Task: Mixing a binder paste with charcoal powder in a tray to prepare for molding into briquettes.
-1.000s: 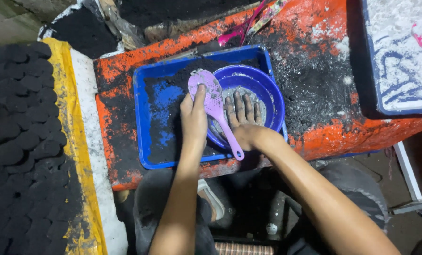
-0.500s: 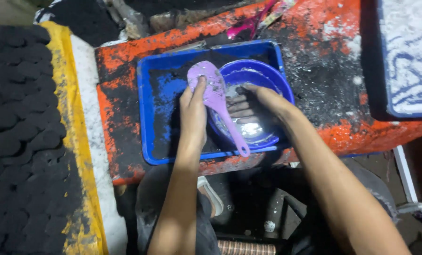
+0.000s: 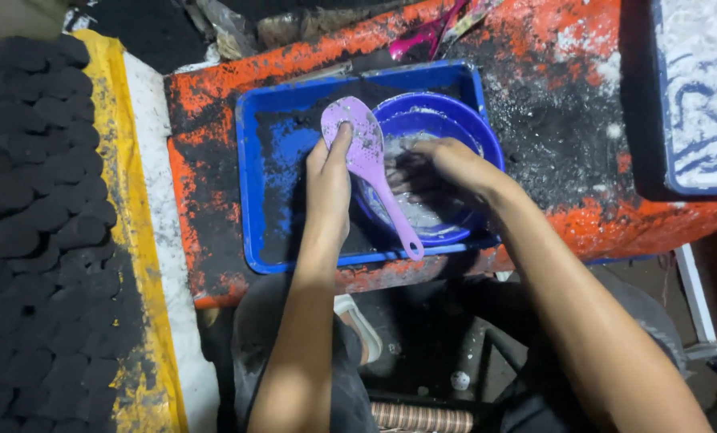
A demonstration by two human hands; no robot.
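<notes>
Far left, rows of dark round cakes (image 3: 30,240) lie beside a yellow strip, next to the orange, soot-stained surface (image 3: 583,216). On it sits a blue tray (image 3: 250,200), where the left hand (image 3: 328,180) has its grip closed on a purple spoon (image 3: 366,156), pinching its blade with the handle pointing toward the person. Just right, inside the tray, the right hand (image 3: 447,168) reaches into the blue bowl (image 3: 455,120), fingers curled down in grey wet mix; whether they pinch anything I cannot tell.

bowl (image 3: 443,120) in tray (image 3: 254,184), spoon (image 3: 366,152) across its rim.
</notes>
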